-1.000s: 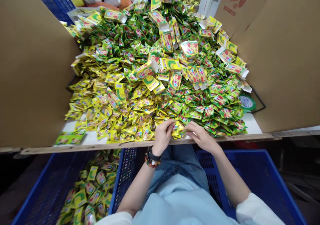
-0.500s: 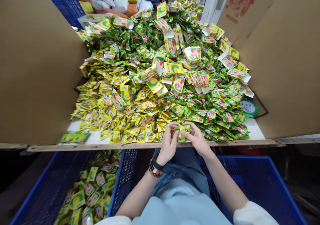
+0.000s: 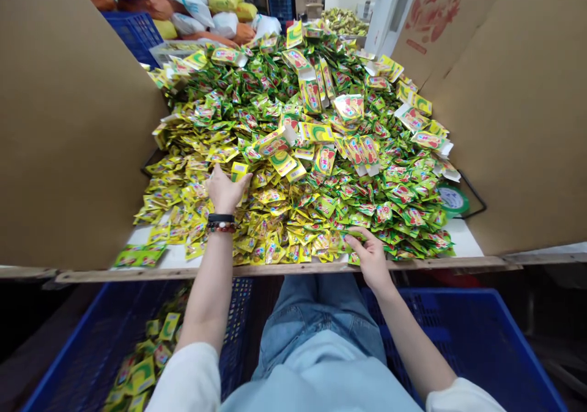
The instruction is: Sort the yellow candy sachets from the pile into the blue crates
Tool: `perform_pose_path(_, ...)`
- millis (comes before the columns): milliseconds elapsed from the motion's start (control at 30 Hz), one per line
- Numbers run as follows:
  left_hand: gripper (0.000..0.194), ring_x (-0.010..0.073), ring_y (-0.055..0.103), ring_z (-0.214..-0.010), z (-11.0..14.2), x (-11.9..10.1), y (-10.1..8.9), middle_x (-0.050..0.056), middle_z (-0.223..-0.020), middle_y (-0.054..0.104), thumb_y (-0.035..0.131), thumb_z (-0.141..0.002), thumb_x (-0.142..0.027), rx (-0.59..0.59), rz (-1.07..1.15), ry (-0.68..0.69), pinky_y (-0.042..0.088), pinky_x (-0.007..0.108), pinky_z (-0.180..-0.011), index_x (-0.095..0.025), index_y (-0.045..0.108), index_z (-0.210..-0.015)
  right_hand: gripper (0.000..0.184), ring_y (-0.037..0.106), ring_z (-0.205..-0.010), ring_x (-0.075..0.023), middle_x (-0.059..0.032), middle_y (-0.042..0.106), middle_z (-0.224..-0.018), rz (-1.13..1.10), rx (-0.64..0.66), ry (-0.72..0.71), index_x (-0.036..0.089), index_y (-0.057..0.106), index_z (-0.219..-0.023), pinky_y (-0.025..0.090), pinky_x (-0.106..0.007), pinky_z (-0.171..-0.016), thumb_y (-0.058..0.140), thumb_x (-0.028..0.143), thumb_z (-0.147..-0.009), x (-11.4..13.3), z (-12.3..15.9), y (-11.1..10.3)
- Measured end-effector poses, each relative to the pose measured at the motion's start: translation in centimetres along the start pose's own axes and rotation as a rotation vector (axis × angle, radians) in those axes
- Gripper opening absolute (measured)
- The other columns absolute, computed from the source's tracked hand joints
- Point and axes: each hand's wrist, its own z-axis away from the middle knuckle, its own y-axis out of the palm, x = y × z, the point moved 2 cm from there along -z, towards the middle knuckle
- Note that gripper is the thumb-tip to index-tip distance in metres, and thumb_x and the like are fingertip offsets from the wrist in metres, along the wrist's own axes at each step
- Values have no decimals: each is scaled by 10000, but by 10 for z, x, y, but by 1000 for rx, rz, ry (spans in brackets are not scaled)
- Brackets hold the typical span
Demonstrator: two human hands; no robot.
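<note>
My left hand (image 3: 225,191) reaches into the yellow side of the heap, thumb and fingers spread. Between them shows the top of a small yellow carton (image 3: 239,170); the palm hides its lower part, and whether the fingers touch it is unclear. Low at the front edge, my right hand (image 3: 372,258) pinches a green candy sachet (image 3: 358,233) between thumb and fingers. Yellow sachets (image 3: 270,250) lie around the left hand, and green sachets (image 3: 413,216) spread beside the right. Several opened cartons (image 3: 316,132) rest on the heap's middle.
Cardboard walls (image 3: 68,125) flank the heap on both sides. A wooden edge (image 3: 284,269) runs along the table front. Below stand a blue crate (image 3: 64,351) with filled cartons and another blue crate (image 3: 495,338). A green tape roll (image 3: 453,201) lies right; a green sachet strip (image 3: 140,255) lies left.
My hands were together on a green sachet at the front edge. The left has let go and moved up and left to the small carton; the right has kept the sachet, shifting slightly right.
</note>
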Motion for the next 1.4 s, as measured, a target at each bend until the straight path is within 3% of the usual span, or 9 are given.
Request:
perform_pose_path(67, 623, 316, 586, -1014, 10, -9, 2, 129, -995, 621, 737, -678, -509, -25, 103, -19, 451, 486, -958, -110, 569, -1126, 246, 547, -628, -120, 12, 656, -739, -79, -26, 41, 199, 698, -882, 435, -234, -587, 735, 397, -741, -1, 1, 6)
perform_pose_path(167, 560, 216, 615, -905, 52, -37, 2, 83, -1029, 606, 744, -677, -493, 0, 484, 139, 513, 361, -844, -158, 581, -1094, 269, 519, -564, -105, 36, 627, -669, -241, -71, 115, 211, 674, -877, 397, -213, -507, 782, 379, -697, 0, 0, 14)
perform_pose_path(367, 614, 184, 633, -944, 151, -69, 19, 63, -1074, 612, 820, -631, -423, 479, 1164, 232, 527, 286, -815, -206, 507, -1113, 380, 600, -605, -124, 51, 679, -717, -548, -60, 311, 244, 633, -869, 465, -221, -497, 868, 313, -578, 10, -9, 17)
perform_pose_path(600, 599, 227, 611, -1083, 185, -48, 22, 85, -1145, 600, 879, -591, -302, 747, 1288, 177, 501, 344, -913, -220, 499, -1047, 405, 623, -609, -129, 40, 694, -717, -493, 0, 431, 227, 649, -860, 496, -243, -536, 888, 298, -540, 17, -12, -3)
perform_pose_path(767, 581, 228, 584, -1155, 197, -42, 24, 72, -1190, 600, 877, -610, -255, 685, 1330, 165, 477, 364, -962, -241, 494, -1047, 310, 504, -555, -100, 60, 598, -626, -225, -31, 177, 223, 664, -843, 418, -232, -561, 837, 368, -630, 12, -5, -1)
perform_pose_path(933, 562, 231, 595, -1141, 208, -39, 29, 99, -1189, 600, 838, -655, -288, 672, 1219, 245, 497, 376, -942, -234, 453, -1061, 174, 504, -620, -127, 19, 623, -709, 105, 48, 17, 212, 693, -811, 400, -255, -611, 729, 361, -729, 14, -4, -8)
perform_pose_path(1167, 635, 319, 534, -1213, 224, -50, 34, 122, -1249, 594, 666, -649, -103, 574, 297, 626, 434, 501, -1024, -211, 493, -1250, 149, 533, -620, -154, -5, 654, -752, 552, 210, -129, 208, 691, -852, 414, -273, -620, 555, 268, -849, 38, 4, -5)
perform_pose_path(1267, 647, 292, 613, -1039, 234, -58, 43, 122, -1158, 630, 661, -725, -188, 590, 182, 681, 509, 431, -873, -191, 453, -1338, 188, 589, -737, -183, -35, 651, -838, 724, 251, -231, 205, 677, -864, 435, -291, -693, 491, 223, -885, 43, 12, 3)
perform_pose_path(1400, 556, 288, 624, -920, 245, -66, 51, 118, -1005, 647, 647, -815, -315, 452, 114, 735, 502, 395, -759, -164, 492, -1327, 199, 583, -756, -196, -66, 585, -896, 1008, 197, -284, 195, 662, -899, 423, -300, -680, 464, 181, -908, 49, 17, 7)
